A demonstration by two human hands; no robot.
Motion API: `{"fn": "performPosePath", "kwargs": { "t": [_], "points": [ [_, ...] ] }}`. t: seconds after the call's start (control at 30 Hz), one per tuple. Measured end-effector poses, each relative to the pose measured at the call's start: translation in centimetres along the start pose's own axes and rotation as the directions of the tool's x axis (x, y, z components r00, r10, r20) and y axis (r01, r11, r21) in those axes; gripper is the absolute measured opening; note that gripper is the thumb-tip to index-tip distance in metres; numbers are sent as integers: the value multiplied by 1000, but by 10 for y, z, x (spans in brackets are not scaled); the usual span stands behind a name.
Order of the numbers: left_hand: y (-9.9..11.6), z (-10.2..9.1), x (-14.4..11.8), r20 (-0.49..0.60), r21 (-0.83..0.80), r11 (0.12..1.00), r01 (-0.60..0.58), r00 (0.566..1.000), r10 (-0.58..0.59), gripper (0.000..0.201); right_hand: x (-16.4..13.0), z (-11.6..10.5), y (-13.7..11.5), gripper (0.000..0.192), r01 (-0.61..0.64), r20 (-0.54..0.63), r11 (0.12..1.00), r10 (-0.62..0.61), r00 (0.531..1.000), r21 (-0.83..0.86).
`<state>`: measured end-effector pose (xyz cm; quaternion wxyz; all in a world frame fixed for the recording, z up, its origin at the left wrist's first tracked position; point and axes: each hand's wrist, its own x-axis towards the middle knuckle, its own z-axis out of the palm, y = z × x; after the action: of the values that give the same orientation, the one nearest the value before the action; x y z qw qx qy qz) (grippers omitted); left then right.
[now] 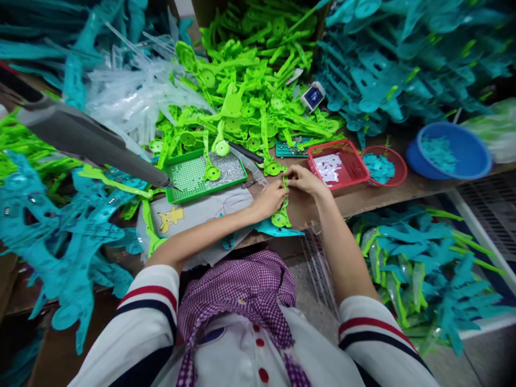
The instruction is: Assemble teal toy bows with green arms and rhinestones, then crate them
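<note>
Near the table's front edge, my left hand [271, 200] is closed on a narrow bright-green plastic part [281, 217] with a rounded end. My right hand [304, 180] pinches near the upper end of the same part; anything smaller between its fingertips is hidden. Beneath the part lies a teal plastic piece [278, 230], partly covered by it. Just beyond my hands rests another green part with a round disc end [272, 167]. To the left is a green tray [173, 194] holding small metal pieces that look like screws, with a green part lying across it.
A grey electric screwdriver [88, 134] slants in from the left, its tip at the tray. Green parts [237, 102] heap behind. Right stand a red basket [346, 181], a red bowl [397, 166] and a blue basin [447, 172]. Teal parts [68, 231] pile left.
</note>
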<state>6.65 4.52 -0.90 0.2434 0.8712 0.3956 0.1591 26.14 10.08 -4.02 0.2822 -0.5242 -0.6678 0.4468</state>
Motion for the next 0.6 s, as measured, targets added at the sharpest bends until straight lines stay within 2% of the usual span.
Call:
{"fn": "performPosePath", "kwargs": {
  "t": [0.13, 0.23, 0.33, 0.43, 0.6],
  "points": [
    [-5, -13, -11, 90, -35, 996, 80, 993, -76, 35, -5, 1, 3, 24, 36, -25, 999, -35, 999, 14],
    [-11, -15, -15, 149, -200, 968, 149, 981, -120, 37, -7, 2, 4, 24, 49, -36, 999, -49, 998, -2],
    [-15, -15, -14, 201, -374, 888, 269, 958, -205, 28, -6, 1, 3, 24, 47, -41, 998, -49, 998, -40],
    [-17, -15, -10, 172, -422, 843, 333, 943, -286, 18, -5, 0, 2, 24, 39, -39, 997, -42, 998, -70],
    [-13, -11, -3, 145, -445, 837, 319, 948, -284, 9, -6, 0, 1, 25, 40, -36, 997, -42, 998, -70]
  ]
}}
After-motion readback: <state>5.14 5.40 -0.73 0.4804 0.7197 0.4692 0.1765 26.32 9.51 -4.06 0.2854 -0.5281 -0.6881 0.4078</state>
